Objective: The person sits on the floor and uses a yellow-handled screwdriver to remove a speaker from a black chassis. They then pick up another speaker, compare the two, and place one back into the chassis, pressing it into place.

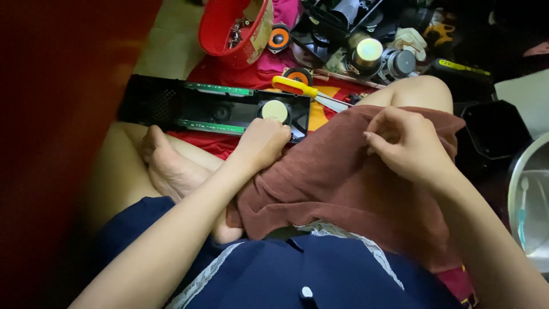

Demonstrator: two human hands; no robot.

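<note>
While the left hand [263, 143] grips the black speaker panel [217, 109], seemingly closed, and the right hand [403, 143] pinches the brown cloth [337, 183], the panel could slip.

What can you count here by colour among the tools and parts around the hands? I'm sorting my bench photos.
Black long speaker housing: 1
Green circuit strips in it: 2
Red basket: 1
Yellow-handled scissors: 1
Orange-ringed small speakers: 2
Brown cloth under the right hand: 1
Total: 8
</note>
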